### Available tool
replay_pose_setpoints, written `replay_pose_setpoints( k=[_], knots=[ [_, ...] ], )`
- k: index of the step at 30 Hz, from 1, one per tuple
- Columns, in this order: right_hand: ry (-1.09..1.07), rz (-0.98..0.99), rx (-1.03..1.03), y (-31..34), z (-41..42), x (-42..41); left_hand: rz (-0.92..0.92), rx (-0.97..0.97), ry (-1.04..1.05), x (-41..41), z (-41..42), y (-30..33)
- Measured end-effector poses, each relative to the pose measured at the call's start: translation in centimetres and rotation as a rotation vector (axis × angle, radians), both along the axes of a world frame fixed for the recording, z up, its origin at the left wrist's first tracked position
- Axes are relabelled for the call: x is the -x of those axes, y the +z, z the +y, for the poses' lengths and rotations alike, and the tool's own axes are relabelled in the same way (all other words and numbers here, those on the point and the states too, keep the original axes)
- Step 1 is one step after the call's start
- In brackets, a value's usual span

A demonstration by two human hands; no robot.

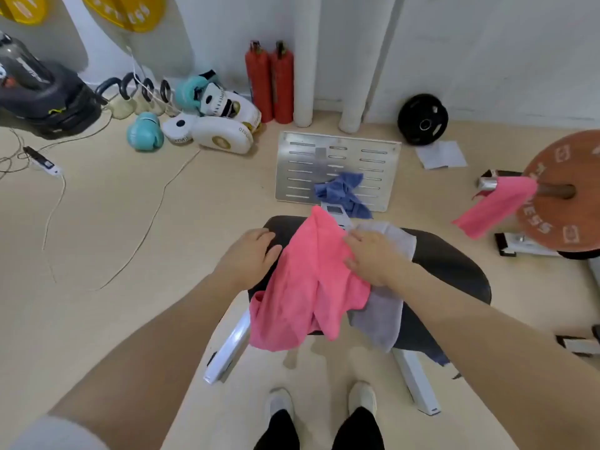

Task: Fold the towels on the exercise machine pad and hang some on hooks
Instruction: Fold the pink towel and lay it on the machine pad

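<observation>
**Pink towel mid-sort on the pad**

Your left hand [251,254] lies flat, fingers relaxed, on the black pad [454,264]. Your right hand [373,258] presses the pink towel [305,287] with loose fingers, grey towel [386,313] beneath. Farther off, a blue towel [344,193] is bunched, and another pink one [496,206] hangs off the bar.

Rumpled pink towel [302,287] overlaps a grey towel [383,313] on the black pad [454,264] (both overhanging).
</observation>
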State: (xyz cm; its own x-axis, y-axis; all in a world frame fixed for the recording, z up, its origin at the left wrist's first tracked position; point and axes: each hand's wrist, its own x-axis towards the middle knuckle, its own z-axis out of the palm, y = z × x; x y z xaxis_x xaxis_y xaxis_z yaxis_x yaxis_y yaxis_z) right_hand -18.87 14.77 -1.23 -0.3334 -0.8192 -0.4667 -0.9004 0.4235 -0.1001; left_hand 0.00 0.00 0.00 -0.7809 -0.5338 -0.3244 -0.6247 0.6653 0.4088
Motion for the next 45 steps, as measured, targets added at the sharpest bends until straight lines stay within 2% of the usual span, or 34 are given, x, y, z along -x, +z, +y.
replay_pose_setpoints(
  k=[5, 8, 12, 15, 16, 17, 20, 22, 23, 25, 27, 29, 32, 35, 37, 40, 45],
  knots=[
    [-0.404, -0.239, -0.011, -1.8, -0.7, -0.7, 0.069, -0.153, -0.012, 0.2, -1.3, -2.1],
    [-0.547, -0.343, 0.066, -1.8, -1.2, -0.6, -0.033, -0.167, -0.012, 0.9, -2.1, -2.7],
    [-0.678, -0.411, 0.187, -0.7, -2.1, -1.2, -0.092, -0.146, -0.027, 2.1, -1.0, -2.2],
    [-0.636, -0.319, 0.199, 1.0, -2.9, -1.9, -0.138, -0.061, -0.11, 2.6, -0.4, -1.8],
    [-0.612, -0.304, 0.22, 1.9, -3.1, -2.2, -0.112, -0.093, -0.1, 2.5, -0.4, -1.5],
    [-0.603, -0.319, 0.255, 3.0, -3.3, -2.6, -0.05, -0.173, -0.044, 2.5, -0.3, -1.0],
    [-0.675, -0.504, 0.408, 6.7, -3.1, -2.9, 0.234, -0.609, 0.297, 2.5, 0.0, 2.0],
    [-0.754, -0.653, 0.508, 8.9, -3.0, -2.8, 0.428, -0.784, 0.497, 2.7, -0.2, 4.8],
    [-0.764, -0.668, 0.55, 9.9, -3.1, -2.7, 0.516, -0.856, 0.567, 2.9, -0.3, 6.4],
    [-0.75, -0.531, 0.63, 11.4, -3.5, -2.1, 0.68, -0.99, 0.633, 3.3, -0.3, 9.9],
    [-0.757, -0.342, 0.717, 13.1, -3.9, -1.6, 0.865, -1.078, 0.61, 3.6, -0.3, 13.3],
    [-0.793, -0.351, 0.831, 15.0, -3.7, -1.5, 1.045, -1.131, 0.496, 3.7, -0.3, 16.5],
    [-0.805, -0.634, 0.951, 17.4, -2.6, -1.5, 1.19, -1.172, 0.389, 4.4, 0.1, 20.1],
    [-0.691, -0.917, 0.973, 19.9, -1.5, -1.6, 1.26, -1.171, 0.384, 5.2, 1.1, 21.9],
    [-0.59, -0.956, 0.947, 21.1, -0.9, -1.3, 1.227, -1.099, 0.325, 5.8, 2.4, 22.4],
    [-0.463, -0.895, 0.979, 22.0, -0.3, -0.8, 1.149, -0.952, 0.223, 6.9, 4.5, 22.3],
    [-0.466, -0.86, 1.018, 22.2, 1.2, 1.5, 1.04, -0.736, 0.077, 9.2, 6.6, 22.3]
  ],
)
